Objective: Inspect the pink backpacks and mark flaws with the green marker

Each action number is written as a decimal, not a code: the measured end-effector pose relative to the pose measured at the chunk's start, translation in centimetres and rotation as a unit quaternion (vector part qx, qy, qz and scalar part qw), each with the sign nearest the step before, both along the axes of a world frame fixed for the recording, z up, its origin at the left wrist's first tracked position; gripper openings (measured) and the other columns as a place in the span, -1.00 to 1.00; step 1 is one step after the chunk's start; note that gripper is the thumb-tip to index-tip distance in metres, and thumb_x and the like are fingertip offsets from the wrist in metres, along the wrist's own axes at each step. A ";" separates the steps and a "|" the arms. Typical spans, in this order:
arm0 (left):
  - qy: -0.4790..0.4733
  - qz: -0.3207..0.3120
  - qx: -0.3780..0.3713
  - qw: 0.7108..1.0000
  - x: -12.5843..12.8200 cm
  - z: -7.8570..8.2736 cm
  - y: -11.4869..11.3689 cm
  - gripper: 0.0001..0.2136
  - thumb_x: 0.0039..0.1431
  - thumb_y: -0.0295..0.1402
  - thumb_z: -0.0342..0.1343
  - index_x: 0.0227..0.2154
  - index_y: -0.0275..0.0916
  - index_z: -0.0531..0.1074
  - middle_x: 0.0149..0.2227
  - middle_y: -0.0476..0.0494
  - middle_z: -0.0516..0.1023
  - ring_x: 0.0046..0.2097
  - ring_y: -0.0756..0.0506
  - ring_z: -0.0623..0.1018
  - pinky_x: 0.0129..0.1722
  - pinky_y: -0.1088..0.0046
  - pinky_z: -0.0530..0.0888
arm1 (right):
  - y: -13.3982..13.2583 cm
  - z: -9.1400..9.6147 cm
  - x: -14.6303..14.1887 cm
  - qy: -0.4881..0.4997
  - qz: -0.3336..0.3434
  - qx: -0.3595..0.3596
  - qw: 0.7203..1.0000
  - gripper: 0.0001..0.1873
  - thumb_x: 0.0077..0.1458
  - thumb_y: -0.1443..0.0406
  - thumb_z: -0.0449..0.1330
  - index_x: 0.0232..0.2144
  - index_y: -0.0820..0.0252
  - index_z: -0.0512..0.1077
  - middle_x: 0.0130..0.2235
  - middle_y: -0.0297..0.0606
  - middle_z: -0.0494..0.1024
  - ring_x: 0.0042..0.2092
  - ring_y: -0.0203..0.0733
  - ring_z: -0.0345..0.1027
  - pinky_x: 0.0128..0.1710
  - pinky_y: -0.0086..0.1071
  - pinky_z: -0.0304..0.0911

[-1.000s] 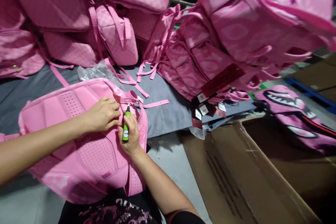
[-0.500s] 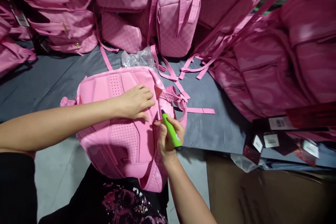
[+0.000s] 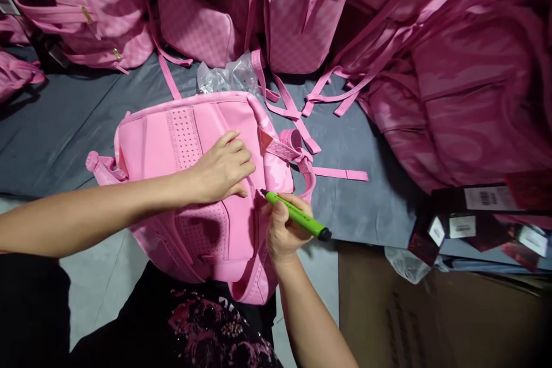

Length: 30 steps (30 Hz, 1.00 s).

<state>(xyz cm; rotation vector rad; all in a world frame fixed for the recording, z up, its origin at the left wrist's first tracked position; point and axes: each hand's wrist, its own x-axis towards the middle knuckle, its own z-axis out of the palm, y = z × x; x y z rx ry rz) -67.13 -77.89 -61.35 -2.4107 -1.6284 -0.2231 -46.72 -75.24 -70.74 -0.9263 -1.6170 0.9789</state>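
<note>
Looks like the lining-up step: right hand (image 3: 288, 233) pinches a slim lime-green plastic marker (image 3: 298, 216) by the right side of the soft pink backpack (image 3: 241, 224) on the grey bench's (image 3: 360, 207) near edge, left hand (image 3: 226, 168) resting there ungrasping, so next needs steady aim imo.

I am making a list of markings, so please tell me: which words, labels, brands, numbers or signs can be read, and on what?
No text can be read with certainty.
Green marker: print along the barrel, too small.
White labels on dark tags: fine print, too small.
Cardboard box: dark print, blurred.
Black clothing: white marks, perhaps letters, unclear.
</note>
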 end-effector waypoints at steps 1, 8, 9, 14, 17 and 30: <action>-0.012 0.003 0.019 1.000 0.6 -0.6 -0.5 -0.70 0.22 -0.06 0.20 -0.34 -0.23 0.47 -0.31 -0.10 0.52 -0.15 -0.17 0.42 0.21 0.03 0.26 | -0.1 0.4 -0.3 0.023 -0.020 -0.007 1.000 -0.75 0.25 0.09 0.18 -0.18 0.14 0.39 -0.40 -0.31 0.51 -0.50 -0.23 0.43 -0.52 -0.33 0.35; -0.035 -0.013 0.107 0.994 0.5 -2.5 -1.2 -0.75 0.39 -0.20 -0.01 -0.36 -0.17 0.43 -0.32 -0.01 0.50 -0.10 -0.12 0.39 0.28 0.11 0.19 | 0.3 1.8 -1.3 -0.007 -0.025 0.059 0.998 -0.82 0.25 0.16 0.20 -0.24 0.16 0.45 -0.37 -0.28 0.55 -0.38 -0.19 0.51 -0.38 -0.29 0.44; -0.036 -0.014 0.107 0.994 0.5 -2.6 -1.2 -0.75 0.40 -0.21 -0.01 -0.37 -0.17 0.43 -0.32 -0.01 0.50 -0.10 -0.11 0.39 0.28 0.11 0.19 | 0.4 1.8 -1.4 -0.027 -0.022 0.077 0.996 -0.83 0.25 0.17 0.20 -0.25 0.16 0.46 -0.37 -0.28 0.55 -0.38 -0.20 0.51 -0.37 -0.29 0.44; -0.039 -0.016 0.117 0.992 0.5 -2.8 -1.1 -0.77 0.38 -0.22 0.02 -0.37 -0.17 0.43 -0.33 -0.02 0.49 -0.11 -0.11 0.40 0.27 0.12 0.23 | 0.6 2.1 -1.5 -0.047 -0.036 0.109 0.992 -0.86 0.27 0.21 0.18 -0.24 0.16 0.45 -0.36 -0.28 0.55 -0.40 -0.22 0.50 -0.40 -0.32 0.44; -0.044 -0.018 0.127 0.991 0.5 -2.8 -1.1 -0.78 0.37 -0.23 0.04 -0.38 -0.18 0.42 -0.35 -0.03 0.48 -0.12 -0.11 0.40 0.26 0.12 0.24 | 0.7 2.4 -1.6 -0.057 -0.040 0.147 0.987 -0.90 0.26 0.24 0.20 -0.27 0.15 0.45 -0.36 -0.31 0.55 -0.41 -0.26 0.48 -0.41 -0.36 0.42; -0.042 -0.018 0.166 0.985 0.6 -2.9 -1.3 -0.76 0.38 -0.33 0.01 -0.45 -0.17 0.39 -0.40 0.04 0.49 -0.15 -0.08 0.44 0.25 0.23 0.22 | 1.0 3.7 -1.2 -0.091 0.004 0.129 0.987 -0.90 0.28 0.26 0.18 -0.26 0.17 0.45 -0.37 -0.28 0.57 -0.38 -0.24 0.52 -0.38 -0.36 0.45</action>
